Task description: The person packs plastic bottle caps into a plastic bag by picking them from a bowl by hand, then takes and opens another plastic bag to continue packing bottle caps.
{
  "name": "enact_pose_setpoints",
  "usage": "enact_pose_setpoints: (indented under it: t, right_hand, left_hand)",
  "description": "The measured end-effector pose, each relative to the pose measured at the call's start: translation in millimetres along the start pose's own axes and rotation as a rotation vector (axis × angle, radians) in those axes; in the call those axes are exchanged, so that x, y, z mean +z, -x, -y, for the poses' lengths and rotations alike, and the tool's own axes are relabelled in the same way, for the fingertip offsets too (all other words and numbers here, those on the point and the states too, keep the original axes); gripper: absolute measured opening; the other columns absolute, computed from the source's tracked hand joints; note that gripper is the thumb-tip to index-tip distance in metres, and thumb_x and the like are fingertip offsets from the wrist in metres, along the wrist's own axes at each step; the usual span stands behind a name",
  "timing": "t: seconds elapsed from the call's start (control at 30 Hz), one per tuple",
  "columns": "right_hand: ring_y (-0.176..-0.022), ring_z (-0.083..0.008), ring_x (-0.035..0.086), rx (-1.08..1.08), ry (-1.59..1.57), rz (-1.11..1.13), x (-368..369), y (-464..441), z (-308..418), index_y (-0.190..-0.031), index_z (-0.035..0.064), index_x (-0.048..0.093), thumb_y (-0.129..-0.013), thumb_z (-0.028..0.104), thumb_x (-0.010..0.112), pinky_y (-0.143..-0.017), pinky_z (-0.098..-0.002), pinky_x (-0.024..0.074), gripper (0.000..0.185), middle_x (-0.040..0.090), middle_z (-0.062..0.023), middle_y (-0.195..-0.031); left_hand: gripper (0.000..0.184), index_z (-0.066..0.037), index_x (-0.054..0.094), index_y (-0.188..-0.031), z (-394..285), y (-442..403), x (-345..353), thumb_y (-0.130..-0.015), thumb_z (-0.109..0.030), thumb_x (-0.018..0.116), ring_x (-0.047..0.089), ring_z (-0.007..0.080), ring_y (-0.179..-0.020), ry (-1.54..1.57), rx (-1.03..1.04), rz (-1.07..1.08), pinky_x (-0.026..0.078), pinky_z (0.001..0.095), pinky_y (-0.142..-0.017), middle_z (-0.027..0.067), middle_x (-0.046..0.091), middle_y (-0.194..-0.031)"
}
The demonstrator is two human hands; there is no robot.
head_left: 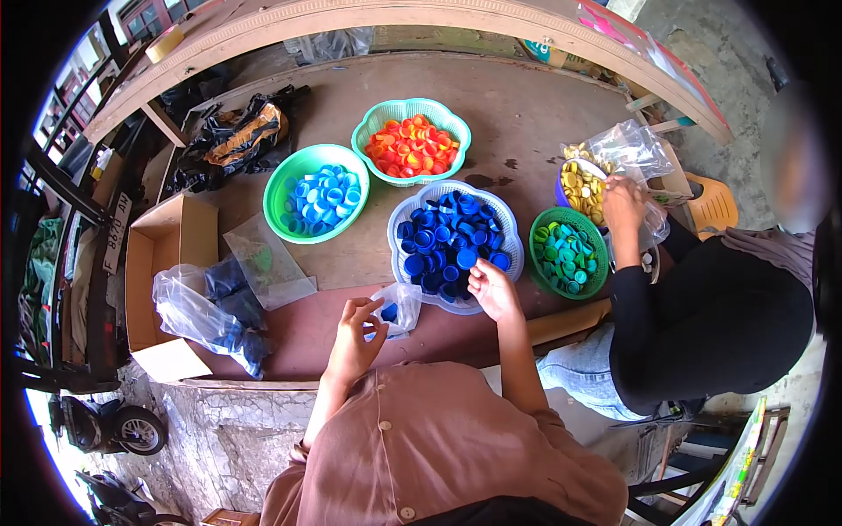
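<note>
My right hand (493, 289) pinches a blue bottle cap (467, 259) over the near right part of a pale, scalloped basket (510, 213) full of dark blue caps (443, 235). To its left, my left hand (355, 337) holds the edge of a small clear plastic bag (403, 314) between thumb and finger. A few blue caps (389, 311) show inside the bag. Behind the blue caps stands a mint bowl (364, 136) of orange and red caps (412, 146). Light blue caps (321, 201) fill a green bowl (281, 162) at the left.
A cardboard box (149, 272) and filled plastic bag (197, 307) are at the left; a black bag (237, 136) lies behind. At the right, a green basket (568, 217) holds green caps. A co-worker's hand (623, 206) is over yellow caps (583, 188).
</note>
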State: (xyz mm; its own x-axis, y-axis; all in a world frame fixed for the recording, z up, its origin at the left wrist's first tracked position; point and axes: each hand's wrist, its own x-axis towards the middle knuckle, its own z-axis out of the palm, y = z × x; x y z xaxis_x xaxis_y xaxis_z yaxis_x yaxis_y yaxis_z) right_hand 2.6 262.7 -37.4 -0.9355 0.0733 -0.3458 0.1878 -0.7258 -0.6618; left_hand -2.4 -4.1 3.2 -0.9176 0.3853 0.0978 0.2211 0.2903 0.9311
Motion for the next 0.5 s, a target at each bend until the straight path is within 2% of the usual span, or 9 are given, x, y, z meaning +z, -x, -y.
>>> enact_pose_setpoints:
  t: [0.07,0.13,0.2,0.27,0.33,0.4,0.43,0.47,0.5]
  right_hand:
    - [-0.058,-0.0088,0.04,-0.079,-0.016,0.018,11.3,7.1,1.1,-0.08,0.0105,0.05,-0.086,0.018,0.053,-0.057,-0.0225,0.0323,0.01,0.044,0.0025,-0.067]
    - [-0.058,-0.007,0.04,-0.171,0.119,0.115,22.6,10.3,-2.1,-0.083,0.0076,0.054,-0.085,0.013,0.052,-0.054,-0.0215,0.0324,0.006,0.046,0.0017,-0.068]
    - [-0.064,-0.0059,0.046,-0.18,0.558,0.051,58.3,27.8,1.9,-0.085,0.0004,0.061,-0.083,0.014,0.056,-0.058,-0.0183,0.0347,0.015,0.051,0.0008,-0.069]
    - [-0.065,-0.0069,0.051,-0.416,0.965,0.174,73.4,30.7,-17.1,-0.078,-0.0022,0.063,-0.078,0.011,0.064,-0.057,-0.0215,0.0392,0.013,0.054,-0.002,-0.067]
    - [-0.056,-0.0173,0.055,-0.732,1.224,0.351,90.6,35.7,-29.0,-0.08,-0.0008,0.065,-0.071,0.013,0.069,-0.052,-0.0292,0.0428,0.017,0.057,-0.0104,-0.069]
    - [-0.058,-0.0228,0.057,-0.634,1.405,0.4,96.3,40.9,-31.0,-0.082,-0.0002,0.065,-0.071,0.014,0.068,-0.053,-0.0314,0.0439,0.018,0.058,-0.0134,-0.07]
    - [-0.059,-0.0226,0.058,-0.564,1.293,0.367,96.4,39.9,-30.3,-0.084,-0.0001,0.065,-0.072,0.013,0.067,-0.053,-0.0318,0.0441,0.018,0.059,-0.0129,-0.071]
    - [-0.057,-0.0164,0.055,-0.633,1.225,0.332,89.2,33.8,-30.1,-0.085,0.003,0.066,-0.073,0.01,0.067,-0.051,-0.0274,0.042,0.014,0.055,-0.0089,-0.065]
    - [-0.058,-0.0199,0.056,-0.671,1.247,0.265,78.7,26.8,-26.9,-0.082,0.0024,0.065,-0.073,0.011,0.066,-0.052,-0.0294,0.0431,0.012,0.057,-0.0107,-0.068]
  left_hand:
    - [0.039,0.0,0.056,-0.109,0.0,0.5,-0.7,-0.071,0.008,0.06,0.056,0.0116,-0.072,-0.004,0.001,0.0,0.053,0.0249,-0.067,0.0105,0.048,-0.102]
    - [0.039,0.0,0.056,-0.11,-0.7,1.2,-1.6,-0.071,0.008,0.06,0.056,0.0117,-0.072,0.001,-0.01,-0.004,0.053,0.0252,-0.067,0.0106,0.048,-0.102]
    - [0.04,0.0,0.056,-0.11,-1.6,0.8,-0.9,-0.071,0.008,0.06,0.056,0.0117,-0.073,0.004,-0.013,0.0,0.053,0.0254,-0.068,0.0105,0.047,-0.102]
    - [0.04,0.0,0.055,-0.11,-1.8,0.8,-0.2,-0.072,0.008,0.06,0.056,0.0117,-0.073,0.005,-0.014,0.004,0.053,0.0256,-0.068,0.0105,0.047,-0.102]
    - [0.04,0.0,0.055,-0.111,-1.6,0.2,0.5,-0.072,0.008,0.059,0.056,0.0116,-0.073,0.001,-0.01,0.007,0.054,0.0259,-0.068,0.0104,0.047,-0.102]
    - [0.04,0.001,0.055,-0.111,-0.7,0.6,-0.6,-0.072,0.009,0.059,0.056,0.0108,-0.074,0.002,-0.004,0.008,0.053,0.024,-0.066,0.0099,0.047,-0.102]
    - [0.04,0.001,0.054,-0.112,-0.3,1.3,-1.0,-0.073,0.009,0.059,0.056,0.01,-0.075,0.002,-0.003,0.009,0.053,0.0221,-0.065,0.0094,0.046,-0.102]
    - [0.04,0.001,0.054,-0.112,-0.7,1.9,-1.1,-0.073,0.009,0.059,0.056,0.01,-0.075,0.003,-0.005,0.009,0.053,0.0221,-0.065,0.0094,0.046,-0.102]
    - [0.04,0.001,0.055,-0.111,-1.7,2.4,-1.6,-0.072,0.009,0.059,0.056,0.0107,-0.074,0.01,-0.023,0.004,0.053,0.024,-0.066,0.01,0.047,-0.102]
